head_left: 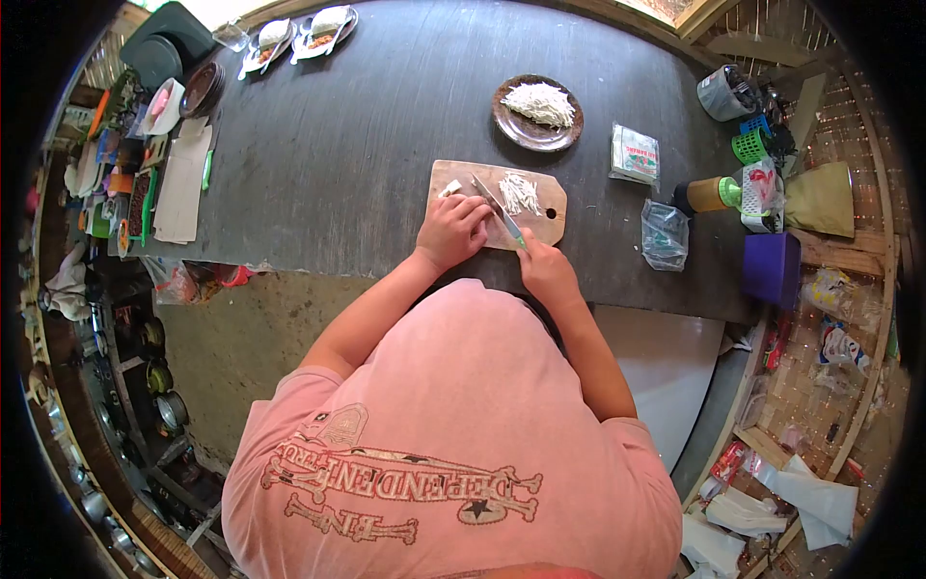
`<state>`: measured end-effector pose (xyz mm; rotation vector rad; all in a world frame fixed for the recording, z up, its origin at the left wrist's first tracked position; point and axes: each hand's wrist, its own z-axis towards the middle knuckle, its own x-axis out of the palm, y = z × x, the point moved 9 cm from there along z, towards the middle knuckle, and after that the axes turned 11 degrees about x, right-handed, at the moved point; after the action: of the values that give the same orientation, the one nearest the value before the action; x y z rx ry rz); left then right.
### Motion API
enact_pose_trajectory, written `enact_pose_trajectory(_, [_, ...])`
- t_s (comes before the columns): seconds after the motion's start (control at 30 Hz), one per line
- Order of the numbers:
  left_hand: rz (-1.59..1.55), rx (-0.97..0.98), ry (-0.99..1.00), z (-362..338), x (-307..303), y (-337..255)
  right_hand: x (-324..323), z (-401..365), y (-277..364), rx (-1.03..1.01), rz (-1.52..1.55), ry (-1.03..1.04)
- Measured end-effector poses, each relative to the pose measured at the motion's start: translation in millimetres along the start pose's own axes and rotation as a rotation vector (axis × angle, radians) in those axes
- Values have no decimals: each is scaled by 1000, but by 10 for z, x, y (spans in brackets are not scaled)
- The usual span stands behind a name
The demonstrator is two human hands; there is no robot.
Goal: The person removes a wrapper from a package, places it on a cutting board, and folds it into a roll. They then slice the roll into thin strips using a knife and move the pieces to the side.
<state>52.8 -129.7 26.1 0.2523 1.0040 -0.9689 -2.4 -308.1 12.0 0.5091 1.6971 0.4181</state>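
Note:
My right hand [551,273] grips a knife [508,222] with a green handle, its blade slanting up and left across the wooden cutting board [548,232]. Left of the blade, my left hand [453,232] presses down on the board with curled, closed fingers. What lies under those fingers is hidden. A small whitish piece [450,188] shows just beyond them. Thin white strips [519,193] lie heaped on the board to the right of the blade. Behind the board, a brown plate [542,144] carries a larger mound of similar white strips [538,104].
Right of the board are a stack of paper napkins [635,154], a clear plastic bag [665,236] and a green-capped bottle [709,195]. Two plates of food [323,32] stand at the back left. Flat cardboard [183,183] lies at the table's left side.

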Motion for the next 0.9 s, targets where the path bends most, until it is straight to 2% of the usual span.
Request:
enact_pose_trajectory(0.03, [3, -1, -4, 11, -8, 7, -29, 8, -46, 20, 84, 49])
enact_pose_trajectory(0.13, [7, 2, -9, 17, -19, -1, -79, -130, -277, 66, 242, 28])
enact_pose_trajectory(0.27, [-1, -18, -6, 20, -33, 0, -196, -295, -362, 125, 336, 34])
enact_pose_trajectory(0.37, [-3, -12, -8, 14, -28, -4, -231, -329, -372, 187, 324, 59])
enact_pose_trajectory(0.63, [-2, -6, -2, 15, -23, 6, -331, -257, -129, 57, 87, -83])
enact_pose_trajectory(0.9, [6, -15, 8, 21, -16, 8, -283, -187, -69, 112, -73, -11])
